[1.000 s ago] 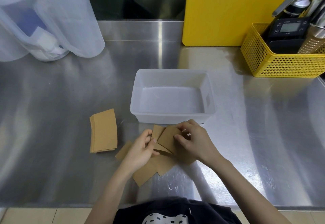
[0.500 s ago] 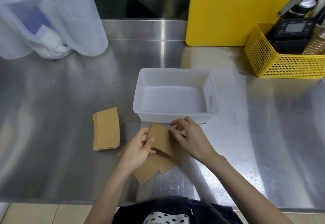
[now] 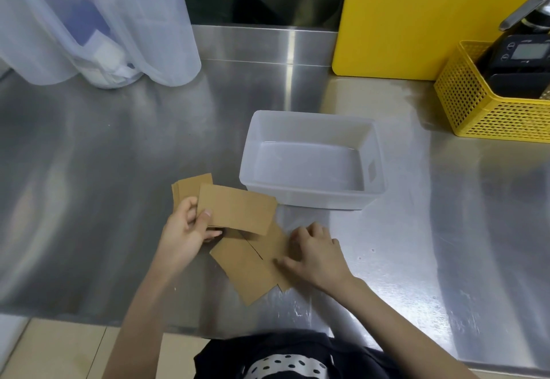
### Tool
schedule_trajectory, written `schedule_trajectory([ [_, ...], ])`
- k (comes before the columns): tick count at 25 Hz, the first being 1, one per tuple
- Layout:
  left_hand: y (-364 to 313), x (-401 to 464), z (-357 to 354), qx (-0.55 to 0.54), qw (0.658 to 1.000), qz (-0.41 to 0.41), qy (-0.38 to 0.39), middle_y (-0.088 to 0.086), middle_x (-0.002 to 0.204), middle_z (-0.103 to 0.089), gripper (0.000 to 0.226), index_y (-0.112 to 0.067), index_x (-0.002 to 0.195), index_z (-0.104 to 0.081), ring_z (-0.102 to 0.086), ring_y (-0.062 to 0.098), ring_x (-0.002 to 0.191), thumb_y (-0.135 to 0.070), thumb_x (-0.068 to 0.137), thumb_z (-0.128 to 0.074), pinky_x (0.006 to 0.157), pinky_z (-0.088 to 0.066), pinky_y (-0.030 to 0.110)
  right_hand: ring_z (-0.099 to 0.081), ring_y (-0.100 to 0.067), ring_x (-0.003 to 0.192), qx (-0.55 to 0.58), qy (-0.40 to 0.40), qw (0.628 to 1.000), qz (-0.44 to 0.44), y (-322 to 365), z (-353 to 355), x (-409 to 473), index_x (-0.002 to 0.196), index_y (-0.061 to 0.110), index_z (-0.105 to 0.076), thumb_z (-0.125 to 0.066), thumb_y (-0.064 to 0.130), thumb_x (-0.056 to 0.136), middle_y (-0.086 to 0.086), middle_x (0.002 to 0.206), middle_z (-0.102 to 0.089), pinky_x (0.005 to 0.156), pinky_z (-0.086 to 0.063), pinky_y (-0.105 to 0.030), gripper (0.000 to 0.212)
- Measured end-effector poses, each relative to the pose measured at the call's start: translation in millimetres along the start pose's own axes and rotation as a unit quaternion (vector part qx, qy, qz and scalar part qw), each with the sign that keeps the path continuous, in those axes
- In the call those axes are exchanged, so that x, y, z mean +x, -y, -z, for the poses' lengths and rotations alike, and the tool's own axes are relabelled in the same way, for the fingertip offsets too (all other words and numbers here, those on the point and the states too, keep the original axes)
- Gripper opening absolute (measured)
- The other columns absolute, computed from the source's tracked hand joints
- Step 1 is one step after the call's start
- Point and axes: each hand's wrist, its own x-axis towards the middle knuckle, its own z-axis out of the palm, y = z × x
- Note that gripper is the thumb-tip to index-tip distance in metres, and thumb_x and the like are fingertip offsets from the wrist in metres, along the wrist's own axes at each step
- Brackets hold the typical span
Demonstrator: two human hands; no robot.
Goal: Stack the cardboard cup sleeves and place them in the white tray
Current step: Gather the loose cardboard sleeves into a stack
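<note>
My left hand (image 3: 186,229) pinches one flat brown cardboard sleeve (image 3: 238,209) by its left end and holds it lifted. Behind it, a stack of sleeves (image 3: 190,184) lies on the steel counter, mostly hidden by the held sleeve and my hand. Several loose sleeves (image 3: 248,268) lie overlapped in front of me. My right hand (image 3: 315,255) rests fingers-down on their right side, pressing on them without gripping. The white tray (image 3: 309,200) stands just beyond the sleeves with nothing inside it.
A yellow perforated basket (image 3: 488,110) with a black device stands at the right. A yellow board (image 3: 416,15) leans at the back. Translucent plastic jugs (image 3: 98,21) stand at the back left. The counter's front edge runs close to my body.
My left hand has taken one sleeve from the loose pile and carried it left, over the stack. My right hand let go of it and dropped onto the remaining loose sleeves.
</note>
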Motion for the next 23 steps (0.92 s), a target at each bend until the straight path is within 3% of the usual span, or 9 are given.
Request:
schedule_trajectory([
  [7,5.0,0.3,1.0,-0.016,1.0,0.001,-0.005,-0.005,0.087,-0.061,0.01,-0.007,0.098,-0.046,-0.059,0.01,0.081,-0.005,0.092,-0.039,0.055,-0.053,0.009,-0.038,-0.032,0.117,-0.057,-0.015,0.998,-0.036,19.1,-12.8,3.8,0.115,0.003,-0.038,-0.062,0.043,0.078,-0.016,0.123,-0.04,0.095,-0.035,-0.041,0.059],
  [14,4.2,-0.6,2.2,-0.017,1.0,0.002,-0.014,-0.007,0.087,-0.061,0.012,-0.009,0.101,-0.046,-0.059,0.011,0.079,-0.006,0.092,-0.039,0.055,-0.052,0.008,-0.041,-0.032,0.116,0.023,-0.017,0.999,-0.035,16.4,-15.7,4.6,0.11,0.005,-0.036,-0.066,0.032,0.078,-0.014,0.122,-0.042,0.095,-0.038,-0.04,0.052],
  [19,2.9,-1.5,0.0,-0.02,1.0,0.006,-0.009,-0.006,0.087,-0.061,0.013,-0.008,0.102,-0.047,-0.059,0.013,0.081,-0.006,0.092,-0.039,0.054,-0.052,0.008,-0.052,-0.03,0.086,0.235,-0.046,0.971,0.01,-2.1,-8.4,2.7,0.084,0.022,-0.033,-0.059,0.002,0.073,-0.011,0.099,-0.053,0.069,-0.039,-0.031,0.034],
  [23,2.0,-1.6,-4.0,-0.018,1.0,0.007,-0.007,-0.007,0.089,-0.061,0.013,-0.009,0.103,-0.046,-0.06,0.012,0.082,-0.008,0.093,-0.038,0.056,-0.052,0.008,-0.053,-0.021,0.072,0.31,-0.091,0.946,-0.014,-30.4,14.4,-10.1,0.095,0.024,-0.047,-0.054,0.0,0.078,-0.001,0.086,-0.057,0.054,-0.038,-0.011,0.03],
])
